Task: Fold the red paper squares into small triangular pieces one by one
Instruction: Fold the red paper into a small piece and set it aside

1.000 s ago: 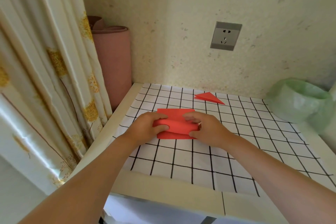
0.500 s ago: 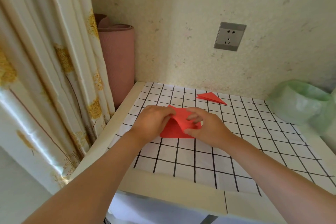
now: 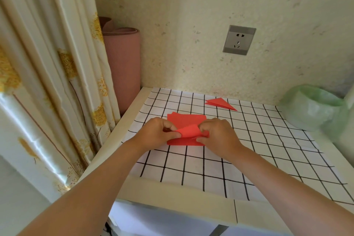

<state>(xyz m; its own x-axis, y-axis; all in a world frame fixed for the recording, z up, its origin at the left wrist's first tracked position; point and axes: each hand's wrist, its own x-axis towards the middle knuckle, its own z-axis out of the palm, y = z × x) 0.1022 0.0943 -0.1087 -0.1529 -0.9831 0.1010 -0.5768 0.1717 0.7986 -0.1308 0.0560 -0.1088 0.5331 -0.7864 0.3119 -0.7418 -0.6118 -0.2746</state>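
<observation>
Judging from the layout, the task was assessed as being at an early stage. One finished flat red paper triangle (image 3: 219,103) lay on the black-gridded white table cover (image 3: 210,168), near the wall and well apart from the hands. A stack of flat red paper squares (image 3: 186,120) remained unfolded at mid-table; their number could not be told. The top red paper sheet (image 3: 188,130) was held just above the stack, curled over on itself, with no crease yet pressed flat. Its left end was pinched by the left hand (image 3: 156,135) and its right end by the right hand (image 3: 218,137). The long axis of the curl ran left to right, from hand to hand. The finished triangle's long axis ran likewise, slightly angled, with its sharp tip pointed right toward the pale green bag-lined bin (image 3: 314,109).
</observation>
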